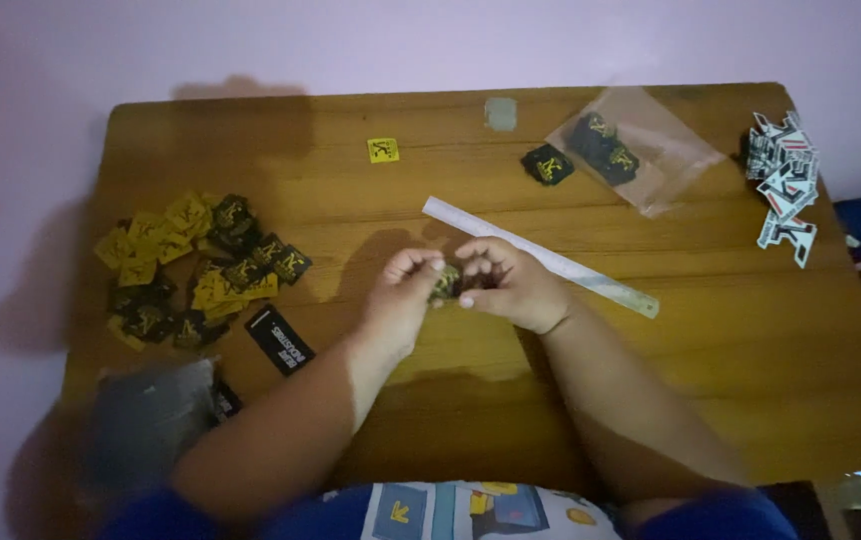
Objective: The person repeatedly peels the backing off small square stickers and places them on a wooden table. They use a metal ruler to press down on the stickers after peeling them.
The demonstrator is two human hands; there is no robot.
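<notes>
1. Both hands meet at mid-frame: the left hand [402, 298] and right hand [506, 283] pinch one small dark-and-yellow label [445, 284] between the fingertips, just above the bench [710, 330].
2. Done, judging by the layout: a few labels sit in the clear bag [640, 150] at upper right.
3. Left: a large label pile [195, 272] waits at the left.

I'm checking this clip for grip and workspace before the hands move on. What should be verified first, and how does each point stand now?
1. Both hands on the piece: left hand and right hand pinch a small dark and yellow tag together. Ok.
2. Tag's face and edges visible: mostly hidden by fingers, blurred. Cannot tell.
3. Ruler lying flat on the wooden table just behind the hands: ok.
4. Pile of yellow and black tags on the table at left, apart from the hands: ok.
5. Clear plastic bag at the far right holding dark tags: open or sealed, cannot tell.
</notes>
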